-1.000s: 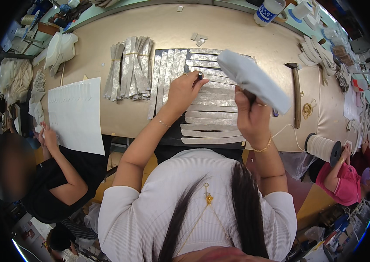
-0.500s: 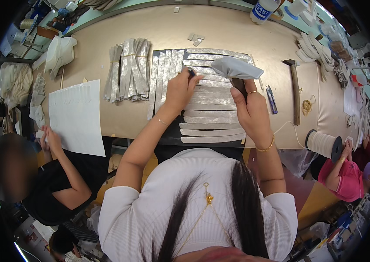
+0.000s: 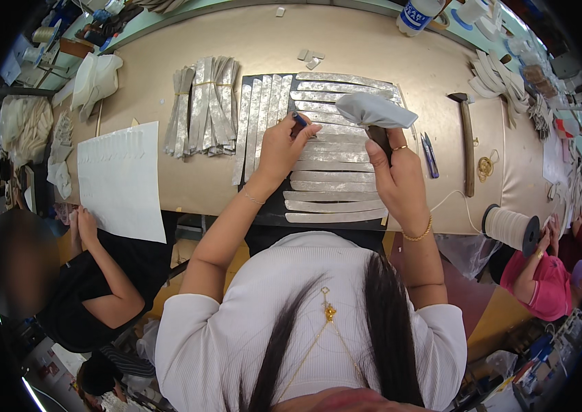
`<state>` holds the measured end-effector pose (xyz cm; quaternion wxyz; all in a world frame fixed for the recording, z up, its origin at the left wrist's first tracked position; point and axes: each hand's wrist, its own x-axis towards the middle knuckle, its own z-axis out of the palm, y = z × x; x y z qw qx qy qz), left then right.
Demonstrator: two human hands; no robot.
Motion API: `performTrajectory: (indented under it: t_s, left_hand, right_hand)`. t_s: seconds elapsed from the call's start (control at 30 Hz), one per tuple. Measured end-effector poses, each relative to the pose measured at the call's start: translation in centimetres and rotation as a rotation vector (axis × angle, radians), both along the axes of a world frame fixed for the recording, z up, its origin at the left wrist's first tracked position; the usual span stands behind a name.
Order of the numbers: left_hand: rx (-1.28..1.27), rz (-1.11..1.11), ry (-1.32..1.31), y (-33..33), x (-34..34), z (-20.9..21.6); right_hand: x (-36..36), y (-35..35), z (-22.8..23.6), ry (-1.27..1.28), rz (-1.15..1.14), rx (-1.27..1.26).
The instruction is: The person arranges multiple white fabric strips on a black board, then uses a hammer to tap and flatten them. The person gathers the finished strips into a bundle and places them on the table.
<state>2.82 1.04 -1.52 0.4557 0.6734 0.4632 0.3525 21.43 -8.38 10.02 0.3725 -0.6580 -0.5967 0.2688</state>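
My left hand (image 3: pixel 283 147) is closed round a short dark blue pen-like tool (image 3: pixel 298 119), over a row of silvery mottled strips (image 3: pixel 335 167). These strips lie side by side on a black board (image 3: pixel 270 206); more of them stand lengthwise at its left. In my right hand (image 3: pixel 401 175) is the dark handle of a hammer-like tool whose head is wrapped in grey-blue cloth (image 3: pixel 377 110). That wrapped head hangs above the right part of the strips and hides some of them. Whether the pen-like tool's tip touches a strip, I cannot tell.
Bundled strips (image 3: pixel 212 110) lie left of the board, beside a white sheet (image 3: pixel 119 178). To the right are small snips (image 3: pixel 429 156), a hammer (image 3: pixel 466 144) and a cord spool (image 3: pixel 510 229). A bottle (image 3: pixel 418 15) stands at the back. People sit on both sides.
My left hand has shifted slightly toward me along the strips, with the pen-like tool still in it. The wrapped tool in my right hand stays nearly in place.
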Motion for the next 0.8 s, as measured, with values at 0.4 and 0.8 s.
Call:
performTrajectory:
  t_s: [0.4, 0.8]
  left_hand:
    - [0.239, -0.036, 0.198, -0.5, 0.4, 0.7]
    - [0.596, -0.141, 0.277, -1.1, 0.7, 1.2]
  right_hand:
    - [-0.2, 0.0, 0.2, -0.009, 0.006, -0.013]
    - [-0.8, -0.7, -1.6, -0.244, 0.167, -0.075]
